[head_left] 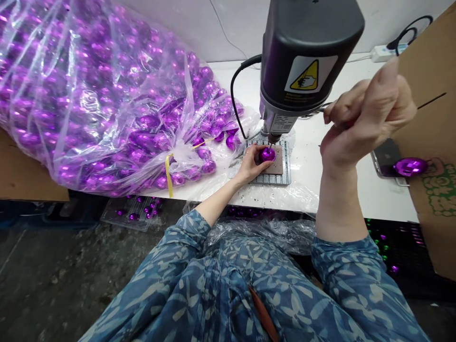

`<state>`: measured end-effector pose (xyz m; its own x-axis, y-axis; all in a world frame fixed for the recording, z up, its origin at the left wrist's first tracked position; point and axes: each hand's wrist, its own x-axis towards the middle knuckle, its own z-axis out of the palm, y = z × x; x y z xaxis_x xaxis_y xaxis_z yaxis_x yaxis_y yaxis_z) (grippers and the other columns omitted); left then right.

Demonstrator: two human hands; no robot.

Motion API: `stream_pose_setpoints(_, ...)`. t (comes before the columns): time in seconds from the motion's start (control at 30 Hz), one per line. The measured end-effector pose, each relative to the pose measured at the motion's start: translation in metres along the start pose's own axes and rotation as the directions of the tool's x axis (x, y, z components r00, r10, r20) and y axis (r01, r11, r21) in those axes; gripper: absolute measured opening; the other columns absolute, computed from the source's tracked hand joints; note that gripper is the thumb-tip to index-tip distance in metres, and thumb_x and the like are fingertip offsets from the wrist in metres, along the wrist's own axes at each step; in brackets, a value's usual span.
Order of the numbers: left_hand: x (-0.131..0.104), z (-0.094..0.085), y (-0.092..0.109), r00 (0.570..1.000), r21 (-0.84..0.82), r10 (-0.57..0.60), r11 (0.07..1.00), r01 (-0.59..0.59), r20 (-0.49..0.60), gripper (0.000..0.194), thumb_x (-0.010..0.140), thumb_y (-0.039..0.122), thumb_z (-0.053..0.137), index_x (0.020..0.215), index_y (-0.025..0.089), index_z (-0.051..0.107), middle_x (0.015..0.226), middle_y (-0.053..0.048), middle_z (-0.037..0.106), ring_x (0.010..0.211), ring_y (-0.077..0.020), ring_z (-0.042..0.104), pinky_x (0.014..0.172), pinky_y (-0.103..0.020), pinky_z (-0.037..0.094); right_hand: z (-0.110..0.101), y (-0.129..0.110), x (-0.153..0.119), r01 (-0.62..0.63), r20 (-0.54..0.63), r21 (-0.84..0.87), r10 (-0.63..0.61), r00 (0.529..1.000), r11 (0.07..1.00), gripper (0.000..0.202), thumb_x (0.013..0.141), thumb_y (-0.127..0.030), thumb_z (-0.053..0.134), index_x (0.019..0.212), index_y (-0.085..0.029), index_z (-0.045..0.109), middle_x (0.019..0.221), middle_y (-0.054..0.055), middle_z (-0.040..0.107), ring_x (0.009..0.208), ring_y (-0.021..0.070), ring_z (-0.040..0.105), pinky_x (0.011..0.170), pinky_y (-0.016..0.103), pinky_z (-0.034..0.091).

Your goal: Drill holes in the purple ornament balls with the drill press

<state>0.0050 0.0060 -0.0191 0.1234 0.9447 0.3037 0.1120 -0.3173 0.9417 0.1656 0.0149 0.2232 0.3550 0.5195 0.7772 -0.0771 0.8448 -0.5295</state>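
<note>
My left hand (250,167) is closed on a shiny purple faceted ball (268,155), fingers and thumb on either side of it. The ball sits on a brown board (278,167) over the slotted metal base (286,177) of a black drill press (313,28). Just above it is the drill bit (271,144), its tip at the top of the ball; whether it has entered cannot be seen. At the right, my right hand (370,114) is raised and closed around the press's feed lever (317,112), most of which its fingers hide.
A big clear bag (107,104) of purple balls, tied with yellow ribbon (168,175), covers the table's left. Dark shavings dot the white table (377,199). Right are a phone (386,156), another purple ball (410,167), a cardboard box (434,118) and a power strip (383,53).
</note>
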Motion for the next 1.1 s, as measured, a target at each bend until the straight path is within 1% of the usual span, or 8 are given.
stream_pose_setpoints(0.13, -0.001, -0.002, 0.007, 1.000, 0.001, -0.019, 1.000, 0.019, 0.000, 0.063, 0.096, 0.057, 0.096, 0.143, 0.027, 0.069, 0.143, -0.013, 0.071, 0.147, -0.0352, 0.066, 0.132, -0.062, 0.053, -0.006, 0.007, -0.013, 0.088, -0.031, -0.001, -0.088, 0.996, 0.996, 0.082, 0.101, -0.065, 0.075, 0.059, -0.016, 0.027, 0.050, -0.004, 0.010, 0.041, 0.0030, 0.028, 0.042, 0.025, 0.024)
stream_pose_setpoints(0.23, -0.001, -0.003, 0.013, 1.000, 0.003, -0.022, 1.000, 0.022, 0.005, 0.062, 0.096, 0.058, 0.096, 0.143, 0.027, 0.070, 0.141, -0.012, 0.071, 0.145, -0.0350, 0.067, 0.132, -0.060, 0.053, -0.010, 0.013, -0.018, 0.122, -0.037, -0.012, -0.123, 0.992, 0.992, 0.079, 0.103, -0.061, 0.077, 0.059, -0.017, 0.027, 0.050, -0.003, 0.011, 0.041, 0.0050, 0.026, 0.042, 0.030, 0.023)
stream_pose_setpoints(0.37, -0.001, -0.003, 0.017, 1.000, 0.003, -0.017, 1.000, 0.017, 0.019, 0.059, 0.098, 0.057, 0.094, 0.144, 0.028, 0.070, 0.141, -0.011, 0.071, 0.146, -0.0348, 0.066, 0.133, -0.060, 0.052, -0.016, 0.022, -0.025, 0.164, -0.058, -0.031, -0.166, 0.984, 0.986, 0.076, 0.103, -0.059, 0.077, 0.064, -0.019, 0.026, 0.052, -0.005, 0.014, 0.043, 0.0048, 0.021, 0.043, 0.030, 0.025)
stream_pose_setpoints(0.5, -0.001, -0.003, 0.013, 0.999, -0.030, -0.036, 0.999, 0.036, 0.004, 0.061, 0.096, 0.058, 0.097, 0.142, 0.029, 0.070, 0.141, -0.011, 0.071, 0.145, -0.0350, 0.067, 0.133, -0.062, 0.053, -0.024, 0.032, -0.034, 0.191, -0.065, -0.052, -0.194, 0.979, 0.980, 0.071, 0.105, -0.056, 0.075, 0.069, -0.019, 0.026, 0.054, -0.008, 0.016, 0.046, 0.0015, 0.022, 0.050, 0.025, 0.035)
stream_pose_setpoints(0.63, -0.003, -0.004, 0.006, 0.999, -0.003, -0.047, 0.999, 0.047, -0.017, 0.066, 0.092, 0.061, 0.099, 0.141, 0.027, 0.070, 0.141, -0.012, 0.070, 0.143, -0.0359, 0.067, 0.133, -0.063, 0.052, -0.029, 0.038, -0.042, 0.208, -0.060, -0.082, -0.213, 0.975, 0.975, 0.069, 0.106, -0.055, 0.071, 0.069, -0.019, 0.026, 0.054, -0.008, 0.022, 0.046, 0.0018, 0.024, 0.054, 0.027, 0.042)
stream_pose_setpoints(0.87, -0.002, -0.004, 0.008, 0.999, -0.006, -0.049, 0.999, 0.049, -0.015, 0.065, 0.093, 0.058, 0.100, 0.141, 0.028, 0.070, 0.142, -0.012, 0.070, 0.148, -0.0366, 0.065, 0.137, -0.064, 0.049, -0.033, 0.044, -0.046, 0.261, -0.057, -0.082, -0.266, 0.962, 0.962, 0.074, 0.105, -0.056, 0.071, 0.066, -0.018, 0.021, 0.052, -0.007, 0.014, 0.046, 0.0020, 0.016, 0.050, 0.025, 0.035)
stream_pose_setpoints(1.0, -0.002, -0.003, 0.013, 0.999, -0.018, -0.036, 0.999, 0.036, 0.003, 0.060, 0.096, 0.056, 0.097, 0.142, 0.028, 0.070, 0.143, -0.012, 0.070, 0.150, -0.0365, 0.064, 0.137, -0.063, 0.050, -0.036, 0.047, -0.049, 0.287, -0.039, -0.074, -0.290, 0.956, 0.955, 0.071, 0.107, -0.051, 0.068, 0.064, -0.017, 0.023, 0.052, -0.006, 0.014, 0.045, 0.0027, 0.018, 0.051, 0.026, 0.035)
stream_pose_setpoints(1.1, -0.002, -0.003, 0.010, 1.000, -0.032, -0.020, 0.999, 0.020, 0.004, 0.061, 0.097, 0.059, 0.096, 0.143, 0.028, 0.069, 0.142, -0.011, 0.070, 0.147, -0.0356, 0.066, 0.135, -0.064, 0.051, -0.038, 0.047, -0.052, 0.319, -0.002, -0.057, -0.319, 0.948, 0.946, 0.072, 0.108, -0.047, 0.069, 0.062, -0.015, 0.023, 0.050, -0.005, 0.018, 0.044, 0.0034, 0.021, 0.050, 0.026, 0.035)
